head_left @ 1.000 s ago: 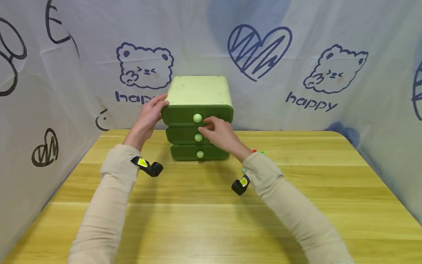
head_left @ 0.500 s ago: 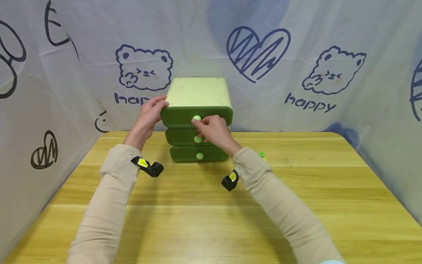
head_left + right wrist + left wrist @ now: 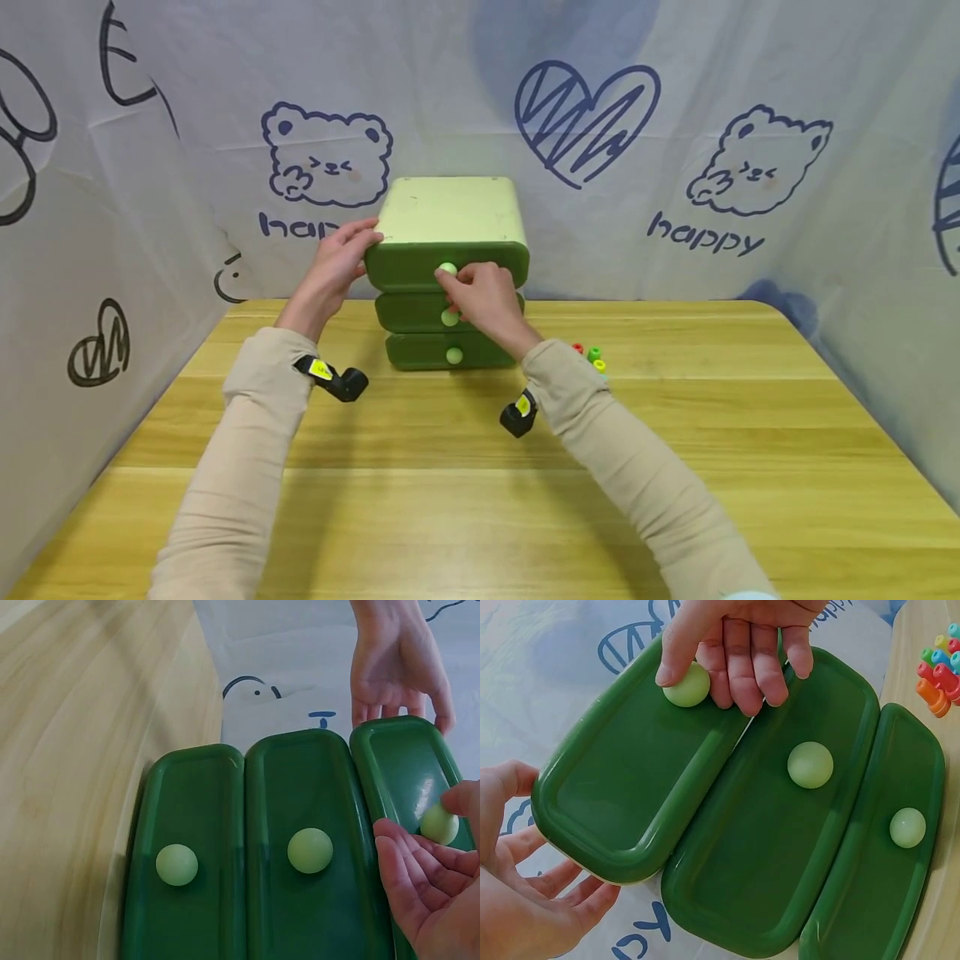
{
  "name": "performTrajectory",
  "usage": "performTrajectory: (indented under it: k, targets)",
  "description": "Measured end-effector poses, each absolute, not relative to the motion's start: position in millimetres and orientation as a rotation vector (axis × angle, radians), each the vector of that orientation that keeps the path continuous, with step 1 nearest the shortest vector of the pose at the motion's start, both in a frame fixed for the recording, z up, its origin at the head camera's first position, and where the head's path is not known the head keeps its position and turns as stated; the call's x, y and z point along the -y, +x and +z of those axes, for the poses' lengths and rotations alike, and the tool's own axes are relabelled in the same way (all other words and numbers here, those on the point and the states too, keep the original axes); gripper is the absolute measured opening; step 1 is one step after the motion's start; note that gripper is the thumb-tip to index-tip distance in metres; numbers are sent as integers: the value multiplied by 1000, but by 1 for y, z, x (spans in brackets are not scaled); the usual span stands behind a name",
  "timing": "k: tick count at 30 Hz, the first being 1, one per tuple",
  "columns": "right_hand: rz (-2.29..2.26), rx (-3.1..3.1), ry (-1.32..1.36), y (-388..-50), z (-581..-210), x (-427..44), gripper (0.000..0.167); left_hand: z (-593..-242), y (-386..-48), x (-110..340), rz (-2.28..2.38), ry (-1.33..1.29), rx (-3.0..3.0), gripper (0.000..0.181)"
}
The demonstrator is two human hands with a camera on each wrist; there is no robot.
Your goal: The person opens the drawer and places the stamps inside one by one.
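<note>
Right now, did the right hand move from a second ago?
Yes. In the head view, the right hand moved left, from just beside the top knob to pinching it.

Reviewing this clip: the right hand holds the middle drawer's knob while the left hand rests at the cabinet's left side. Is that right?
Not quite: the right hand holds the top drawer's knob, not the middle knob, as the left wrist view shows. The left hand does rest at the left side of the cabinet.

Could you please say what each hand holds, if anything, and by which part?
The right hand holds the top drawer by its knob; the left hand touches the upper left of the cabinet.
</note>
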State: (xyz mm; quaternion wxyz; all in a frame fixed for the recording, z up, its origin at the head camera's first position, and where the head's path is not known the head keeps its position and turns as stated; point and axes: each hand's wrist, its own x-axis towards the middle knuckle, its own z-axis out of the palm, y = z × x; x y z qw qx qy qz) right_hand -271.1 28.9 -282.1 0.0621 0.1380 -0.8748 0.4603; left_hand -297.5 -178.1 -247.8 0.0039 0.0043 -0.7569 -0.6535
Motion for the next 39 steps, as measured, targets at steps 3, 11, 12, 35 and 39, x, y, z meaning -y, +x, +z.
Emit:
performTrajectory:
  k: [3,11,12,35,39]
  targets:
    - [1367,2622,425,-271,-284,-28,43,-248,-298,179,-2051,10,2373,53]
    - [1309,2546,448,-270,-289,-29,41,-248,-298,179,-2062,23,2376,55]
    - [1302,2541,453,-269,-289,-29,42,-248,-298,179,-2067,23,2373,55]
    - [1239,2491,575,-240,-291,-30,36,-249,-297,183,-2081,-12,2391,56]
    - [1244,2479,591,-236,-292,-31,35,-250,-297,183,-2088,-26,2385,56]
